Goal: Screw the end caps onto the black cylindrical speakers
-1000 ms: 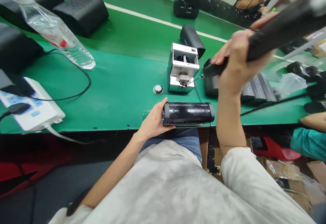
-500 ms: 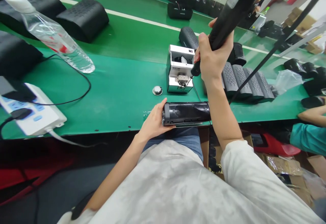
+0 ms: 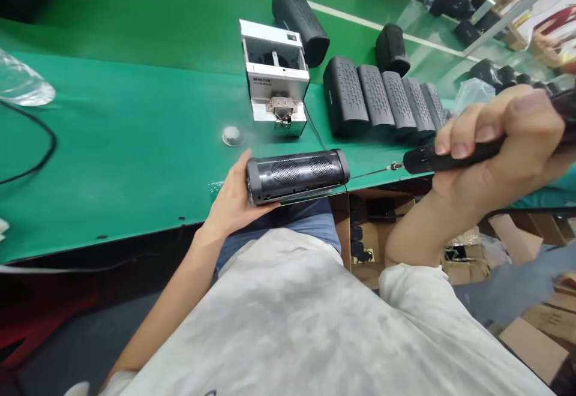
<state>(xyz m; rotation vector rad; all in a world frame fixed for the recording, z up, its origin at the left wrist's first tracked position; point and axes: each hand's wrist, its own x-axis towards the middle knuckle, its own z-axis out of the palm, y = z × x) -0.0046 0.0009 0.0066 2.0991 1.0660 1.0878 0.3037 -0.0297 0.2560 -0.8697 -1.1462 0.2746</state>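
Short line of dark capital lettering on the front plate of the silver feeder box (image 3: 275,78), too blurred to spell out, small black-and-yellow printed mark on a cardboard box (image 3: 361,245) below and right of the feeder box, illegible, nothing else readable.

We lose the bottle (image 3: 24,84) past the left edge, the screwdriver (image 3: 432,159) past the right. Our left hand (image 3: 234,198) hides one end of the speaker (image 3: 297,175). Lettering on the feeder (image 3: 275,81) is too small to read.
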